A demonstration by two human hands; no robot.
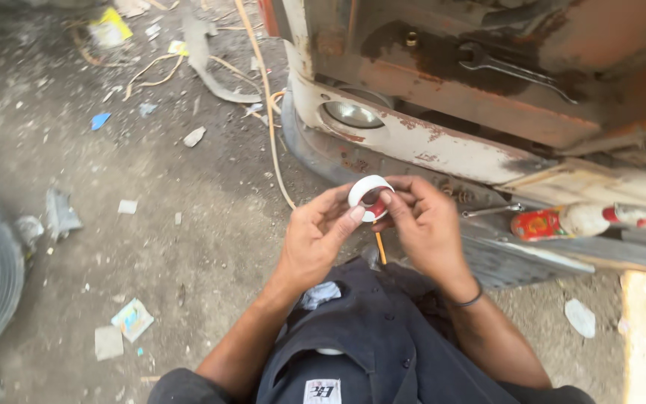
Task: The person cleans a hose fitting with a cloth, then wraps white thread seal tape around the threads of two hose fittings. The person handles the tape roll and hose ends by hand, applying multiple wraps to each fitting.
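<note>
A dark work shirt (368,344) fills the near edge of the view, with two bare forearms rising from it. The left hand (315,236) and the right hand (428,224) meet just above, both with fingers closed around one small white roll of tape (369,196) with a red core; the left thumb presses its lower edge and the right fingertips pinch its upper rim. One dark band (472,299) circles the right wrist. Beyond the hands, one red-labelled bottle (555,222) lies on the vehicle's metal ledge (532,258). Farther up sits one round lamp (351,114) in the rusty bumper (428,142), and one wrench (514,69) rests above it.
</note>
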